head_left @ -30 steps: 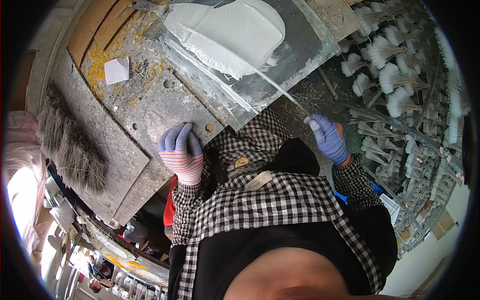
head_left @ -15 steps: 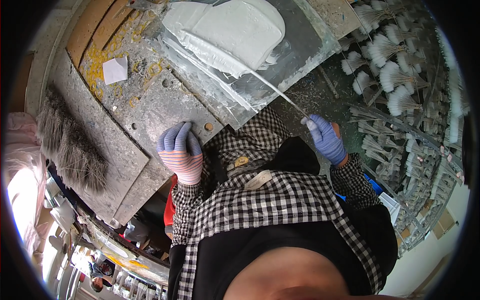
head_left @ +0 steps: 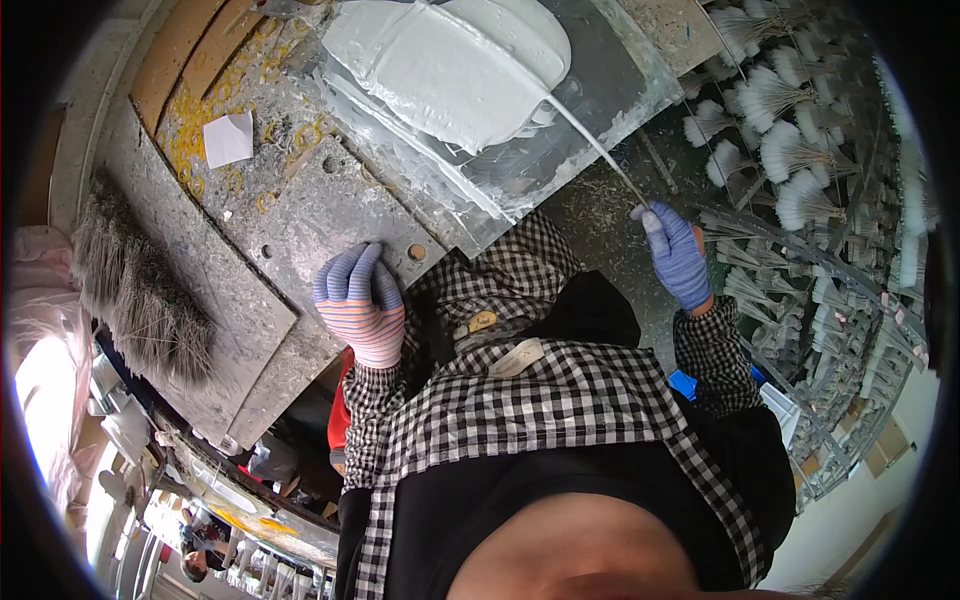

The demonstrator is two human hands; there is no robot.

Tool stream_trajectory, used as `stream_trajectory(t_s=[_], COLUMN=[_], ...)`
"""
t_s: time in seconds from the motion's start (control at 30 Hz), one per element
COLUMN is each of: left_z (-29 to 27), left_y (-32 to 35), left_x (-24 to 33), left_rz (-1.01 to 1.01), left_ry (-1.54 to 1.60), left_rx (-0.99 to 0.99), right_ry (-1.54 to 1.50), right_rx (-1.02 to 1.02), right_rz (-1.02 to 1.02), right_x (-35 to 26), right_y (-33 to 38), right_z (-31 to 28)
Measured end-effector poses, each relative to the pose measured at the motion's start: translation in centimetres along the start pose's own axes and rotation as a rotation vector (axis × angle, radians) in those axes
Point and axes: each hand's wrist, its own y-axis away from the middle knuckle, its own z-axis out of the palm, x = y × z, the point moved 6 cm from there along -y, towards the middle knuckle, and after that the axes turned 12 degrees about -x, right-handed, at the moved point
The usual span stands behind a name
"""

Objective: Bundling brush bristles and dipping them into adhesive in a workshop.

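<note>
A long thin rod point(head_left: 597, 146) is gripped near its lower end by my right hand point(head_left: 680, 262), which wears a blue knit glove. Its far part is coated white and lies across a wide, thick pool of white paste point(head_left: 460, 85). That pool is spread on a smeared glass-like plate point(head_left: 610, 95) on the bench ahead of me. My left hand point(head_left: 362, 308), in a blue glove with orange stripes, rests by the bench's near edge. Its fingers stretch forward, slightly bent, and nothing shows in them.
Grey bristle bundles point(head_left: 140, 290) lie at the bench's left. A white paper point(head_left: 229, 139) sits near scattered yellow rings point(head_left: 190, 130). On my right stands a rack of pale, fanned bristle bundles point(head_left: 795, 150). Another person point(head_left: 198, 550) shows far off at lower left.
My right hand has moved right and slightly forward with the rod. The coated part has swung from the paste's near edge to farther across its top. My left hand stays put.
</note>
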Motion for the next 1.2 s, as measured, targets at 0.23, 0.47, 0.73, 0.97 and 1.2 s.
stream_trajectory(t_s=[0.23,0.47,0.73,0.97,1.2], left_z=[-0.1,0.0,-0.4,-0.4,-0.6], left_y=[0.0,-0.1,-0.3,1.0,2.4], left_x=[-0.1,-0.1,0.2,-0.6,-1.2], left_rz=[0.003,0.004,0.014,-0.035,-0.054], left_ry=[0.006,-0.005,0.009,0.036,0.044], left_rx=[0.001,0.007,-0.008,0.046,0.05], right_ry=[-0.018,-0.013,0.038,0.105,0.618], right_rx=[0.124,0.15,0.135,0.14,0.321], right_rz=[-0.093,-0.071,-0.096,-0.141,-0.409], right_x=[0.6,0.9,0.5,0.5,-7.2], right_y=[-0.6,-0.6,-1.1,-1.9,-0.1], right_z=[-1.5,-2.3,-1.9,-1.6,-3.8])
